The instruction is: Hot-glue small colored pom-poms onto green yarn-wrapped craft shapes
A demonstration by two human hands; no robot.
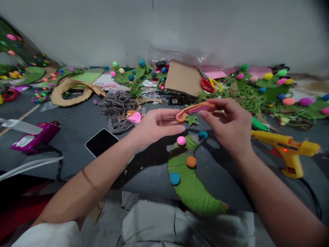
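Right fingers [207, 118] pinch orange-pink piece [200, 108], left fingers [166, 113] parted at its end, green crescent [183, 187] below; apparently handling step, next needs steady pinch.

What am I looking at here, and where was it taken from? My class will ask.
There is no machine: a person works with two bare hands, and this single picture comes from a camera worn on their head, looking forward and down. The right hand pinches a thin orange-and-pink piece; the left hand is at its other end. Below them, a green-wrapped crescent with coloured balls lies across the near edge of the dark table. Also there: a phone to the left, grey yarn beyond it, and a yellow glue gun to the right.
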